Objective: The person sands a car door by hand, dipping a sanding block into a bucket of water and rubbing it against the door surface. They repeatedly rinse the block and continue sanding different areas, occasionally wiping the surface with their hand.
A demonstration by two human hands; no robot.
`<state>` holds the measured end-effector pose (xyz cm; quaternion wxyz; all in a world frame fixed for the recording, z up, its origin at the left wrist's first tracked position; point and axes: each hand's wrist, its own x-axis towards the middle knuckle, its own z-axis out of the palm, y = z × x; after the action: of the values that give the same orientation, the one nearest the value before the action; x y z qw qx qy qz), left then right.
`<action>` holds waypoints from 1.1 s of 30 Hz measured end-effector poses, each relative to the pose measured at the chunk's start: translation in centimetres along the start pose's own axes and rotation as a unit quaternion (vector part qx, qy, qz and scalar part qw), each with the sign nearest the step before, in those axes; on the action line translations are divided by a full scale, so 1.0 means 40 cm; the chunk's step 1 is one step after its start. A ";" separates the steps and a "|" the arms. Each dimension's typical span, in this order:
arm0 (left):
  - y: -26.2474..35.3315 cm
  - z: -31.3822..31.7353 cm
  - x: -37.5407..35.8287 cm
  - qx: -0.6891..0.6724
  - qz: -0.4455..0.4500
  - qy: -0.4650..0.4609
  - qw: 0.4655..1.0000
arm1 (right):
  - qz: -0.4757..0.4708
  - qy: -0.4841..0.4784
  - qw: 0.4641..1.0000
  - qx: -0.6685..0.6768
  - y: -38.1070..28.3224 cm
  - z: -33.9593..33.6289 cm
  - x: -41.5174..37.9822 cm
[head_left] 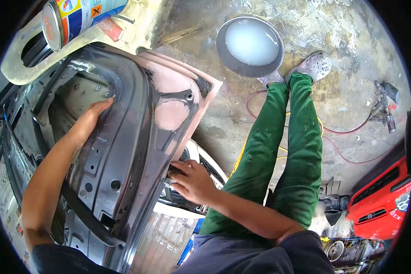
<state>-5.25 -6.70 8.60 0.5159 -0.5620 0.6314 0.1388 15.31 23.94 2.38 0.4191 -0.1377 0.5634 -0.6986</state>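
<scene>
Against left grip (94, 113) and right grip (195, 183), both closures unclear, lies the car door (122, 137).

Shirt (246, 260): dark navy; short sleeves (306, 251) are worn.
Trousers (274, 132): green, full-length, creased by folds.
Clogs (316, 65): pale grey, pierced by round holes.

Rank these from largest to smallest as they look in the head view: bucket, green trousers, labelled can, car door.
1. Car door
2. Green trousers
3. Bucket and labelled can: too alike to rank; the can is cut off.
</scene>
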 end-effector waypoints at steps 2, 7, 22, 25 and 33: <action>0.012 -0.006 -0.009 -0.043 -0.028 -0.063 0.997 | -0.003 0.008 1.000 -0.021 0.080 -0.011 0.019; 0.031 0.002 -0.007 -0.060 -0.031 -0.070 0.995 | 0.009 0.025 0.999 -0.022 0.043 0.015 -0.001; 0.045 -0.002 -0.028 -0.064 -0.056 -0.086 0.993 | 0.062 0.065 0.992 -0.093 0.092 -0.035 0.038; 0.016 -0.003 0.004 -0.051 -0.026 -0.077 0.995 | 0.001 -0.015 1.000 -0.025 0.007 -0.021 0.014; 0.016 -0.003 -0.002 -0.069 -0.011 -0.090 0.993 | -0.006 -0.014 0.996 -0.092 0.047 -0.060 0.045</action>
<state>-5.88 -6.52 8.45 0.5322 -0.5888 0.5647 0.2264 13.44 24.19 -0.62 0.4083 -0.1892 0.6187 -0.6440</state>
